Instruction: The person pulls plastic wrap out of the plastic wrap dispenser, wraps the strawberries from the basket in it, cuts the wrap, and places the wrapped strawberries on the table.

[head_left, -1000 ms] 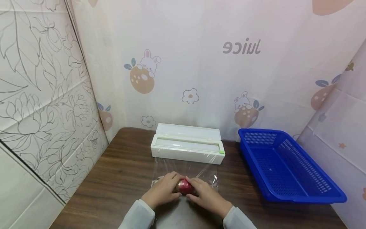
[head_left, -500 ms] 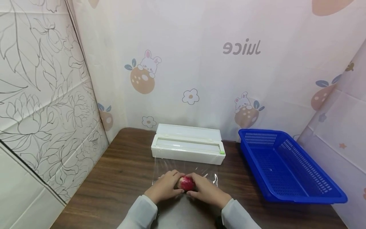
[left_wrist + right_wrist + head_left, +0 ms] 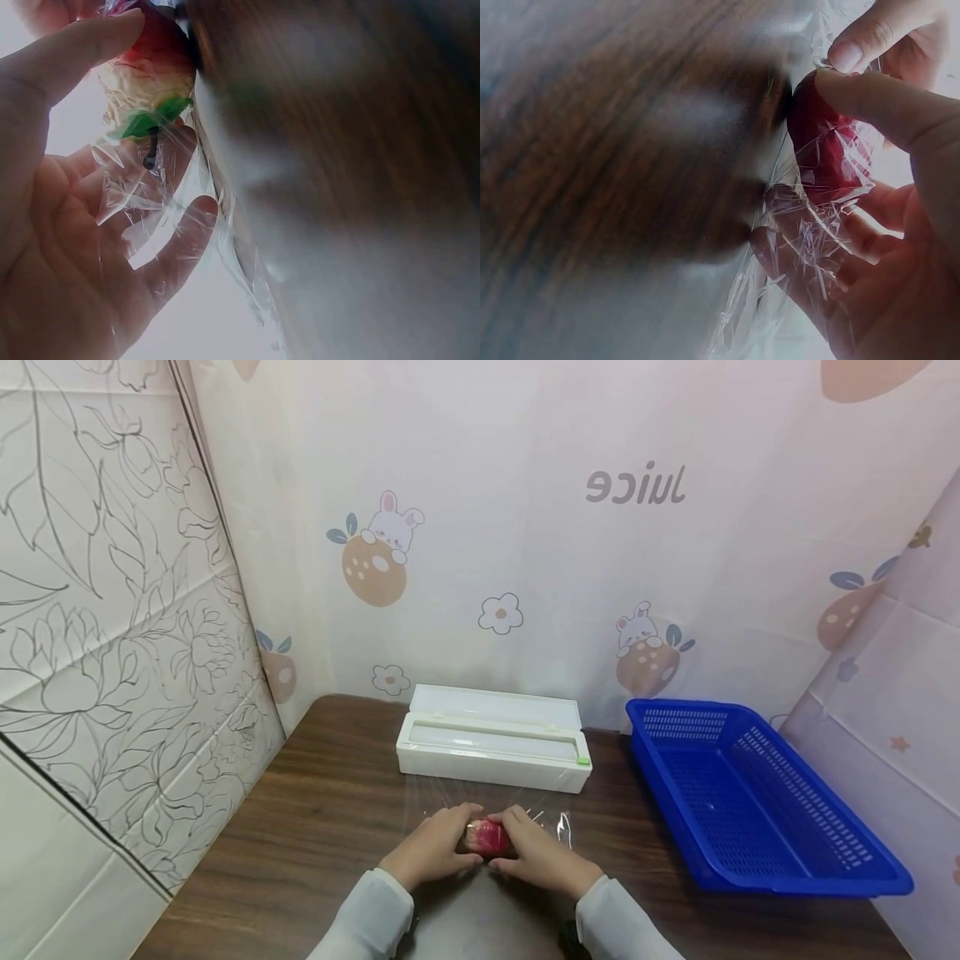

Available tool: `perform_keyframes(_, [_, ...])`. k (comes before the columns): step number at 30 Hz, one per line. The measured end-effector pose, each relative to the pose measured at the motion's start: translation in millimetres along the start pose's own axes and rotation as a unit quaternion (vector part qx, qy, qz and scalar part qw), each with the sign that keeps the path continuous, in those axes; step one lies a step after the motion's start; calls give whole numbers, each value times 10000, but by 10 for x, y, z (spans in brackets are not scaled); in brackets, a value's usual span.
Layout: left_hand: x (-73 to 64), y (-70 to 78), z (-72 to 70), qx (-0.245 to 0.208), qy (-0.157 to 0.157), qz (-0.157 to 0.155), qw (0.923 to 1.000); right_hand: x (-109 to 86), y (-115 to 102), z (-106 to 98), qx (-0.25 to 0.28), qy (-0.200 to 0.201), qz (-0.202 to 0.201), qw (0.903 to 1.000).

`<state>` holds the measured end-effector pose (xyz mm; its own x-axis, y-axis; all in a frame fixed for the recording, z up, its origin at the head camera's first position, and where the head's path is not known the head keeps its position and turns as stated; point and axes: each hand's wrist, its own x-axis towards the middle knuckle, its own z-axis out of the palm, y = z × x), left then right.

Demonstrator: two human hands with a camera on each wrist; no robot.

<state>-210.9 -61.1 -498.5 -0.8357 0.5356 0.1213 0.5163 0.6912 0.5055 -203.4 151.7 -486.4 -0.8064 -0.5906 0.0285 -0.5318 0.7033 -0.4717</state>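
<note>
A red and pale-yellow toy apple (image 3: 487, 837) with a green leaf (image 3: 154, 116) and a dark stem lies on its side between both hands, wrapped in clear cling film (image 3: 821, 225). My left hand (image 3: 435, 847) grips its stem end, thumb on the near side and fingers round the far side. From the other end my right hand (image 3: 543, 857) holds it, thumb over the red skin. Crumpled film bunches against both palms. Ahead of the hands, the film runs across the table to a white cling-film dispenser (image 3: 491, 766) with its lid raised.
A blue perforated basket (image 3: 678, 827) stands on the right side of the dark wooden table (image 3: 315, 827). Behind the dispenser rises a patterned curtain (image 3: 480, 527), with another printed sheet (image 3: 112, 610) along the left.
Both hands have shifted slightly forward with the apple and turned it, bringing more of its pale side into view. The taut creases in the film towards the dispenser have slackened.
</note>
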Motion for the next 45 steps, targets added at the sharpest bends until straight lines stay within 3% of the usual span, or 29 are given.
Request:
perform_keyframes(10, [66,-26,-37,-35,-58,-190,9998,58,40,-17,-149,74,-81,9998])
perform_keyframes(16, [91,-34,-57,34,-55,-122,9999,84,104,7,-137,126,-115,9998])
perform_keyframes(31, [164,-161,-67,-490,-150,10,9987,145,197,36,542,431,-24,9976])
perform_keyframes(45, [193,-251,-123,-382,-324,-34,9987,270,258,-121,479,-195,8,9987])
